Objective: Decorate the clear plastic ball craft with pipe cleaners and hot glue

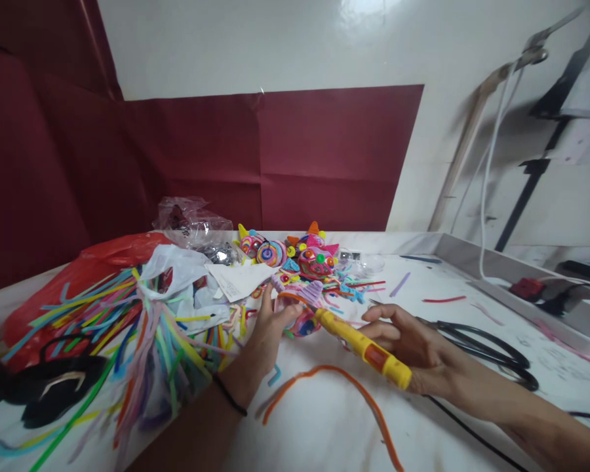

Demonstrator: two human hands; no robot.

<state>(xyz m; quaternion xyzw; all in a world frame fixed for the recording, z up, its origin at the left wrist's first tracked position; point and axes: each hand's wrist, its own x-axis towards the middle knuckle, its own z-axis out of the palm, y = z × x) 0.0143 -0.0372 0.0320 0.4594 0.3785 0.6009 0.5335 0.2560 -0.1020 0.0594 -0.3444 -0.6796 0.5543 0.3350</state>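
My left hand (265, 334) is closed around a small pink and purple pipe-cleaner figure (307, 326), with an orange strand along its near side. A yellow hot glue gun (368, 347) with an orange window is in my right hand (417, 347). Its front end points at the figure and reaches close to it; whether they touch cannot be made out. My right palm and some fingers are hidden behind the tool. A black cord (467, 429) runs from below my right hand. An orange pipe cleaner (324, 368) lies curved on the white table in front.
Several colourful finished figures (317, 259) stand at the back beside a white paper (238, 278). Bundled pipe cleaners (162, 354) and a red plastic bag (93, 269) fill the left. Black-handled scissors (486, 347) lie right, near a raised tray (521, 295) with plugs.
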